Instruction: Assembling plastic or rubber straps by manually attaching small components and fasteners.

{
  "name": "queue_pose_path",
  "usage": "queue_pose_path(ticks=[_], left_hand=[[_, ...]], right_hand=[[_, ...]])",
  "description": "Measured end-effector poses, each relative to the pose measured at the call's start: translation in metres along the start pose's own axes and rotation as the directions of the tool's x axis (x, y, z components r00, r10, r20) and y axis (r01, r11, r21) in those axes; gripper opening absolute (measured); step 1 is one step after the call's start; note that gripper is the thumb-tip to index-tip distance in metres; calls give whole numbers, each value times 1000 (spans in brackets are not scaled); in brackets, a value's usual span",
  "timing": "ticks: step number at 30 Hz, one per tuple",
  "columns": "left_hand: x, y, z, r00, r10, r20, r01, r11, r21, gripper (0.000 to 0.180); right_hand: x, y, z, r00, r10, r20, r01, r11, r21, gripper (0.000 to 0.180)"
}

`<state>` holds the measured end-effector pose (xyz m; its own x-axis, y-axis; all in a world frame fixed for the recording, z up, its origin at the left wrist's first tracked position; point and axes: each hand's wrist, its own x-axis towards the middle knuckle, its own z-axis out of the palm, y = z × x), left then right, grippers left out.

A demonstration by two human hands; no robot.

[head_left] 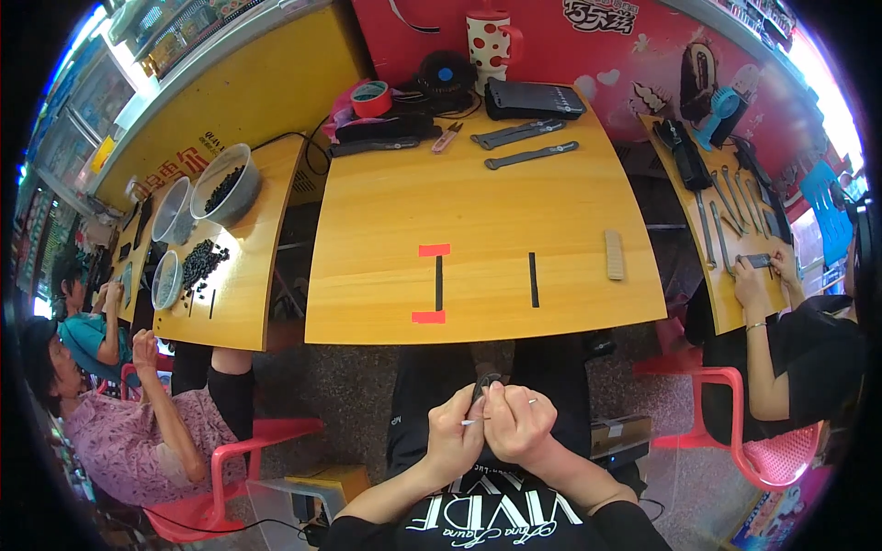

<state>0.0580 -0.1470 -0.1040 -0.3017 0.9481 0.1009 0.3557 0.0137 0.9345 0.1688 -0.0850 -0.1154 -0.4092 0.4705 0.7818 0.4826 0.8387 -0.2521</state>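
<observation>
Both of my hands are closed and held together above my lap, just off the near edge of the table. Between the fingers of my left hand [452,432] is a small dark strap-like piece [485,379], mostly covered by the fingers. My right hand [521,422] presses against it, closed round a thin white stick [469,422]. One end of the stick points toward my left hand, and a bit shows at the right knuckles. On the table [386,211] ahead are two black strips [439,283], one with red tape [428,318] at both ends.
Dark straps [531,154], orange-handled snips [447,137], a red tape roll [371,97], a black case [533,98] and a spotted cup [488,46] sit at the back. A beige block [614,255] lies right. People work at side tables; tubs [227,184] stand left.
</observation>
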Motion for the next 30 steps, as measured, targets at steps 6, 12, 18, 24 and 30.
queue_pose_path(ticks=[6,12,18,24,30], left_hand=[[-2,-9,-3,999,32,32,-31,999,-36,17],[15,-8,-15,857,-229,461,515,363,-777,31],[14,-31,-10,846,-228,481,529,471,-706,31],[11,-34,-3,864,-296,407,503,455,-735,29],[48,-63,-75,868,-485,-103,120,406,-906,30]], right_hand=[[22,22,-17,932,206,299,-314,870,380,14],[31,27,-28,908,-52,416,-116,922,369,18],[20,26,-25,905,-85,416,-53,949,311,17],[15,19,-29,819,-471,329,394,877,275,8],[12,-13,-62,907,-420,-11,338,714,613,13]])
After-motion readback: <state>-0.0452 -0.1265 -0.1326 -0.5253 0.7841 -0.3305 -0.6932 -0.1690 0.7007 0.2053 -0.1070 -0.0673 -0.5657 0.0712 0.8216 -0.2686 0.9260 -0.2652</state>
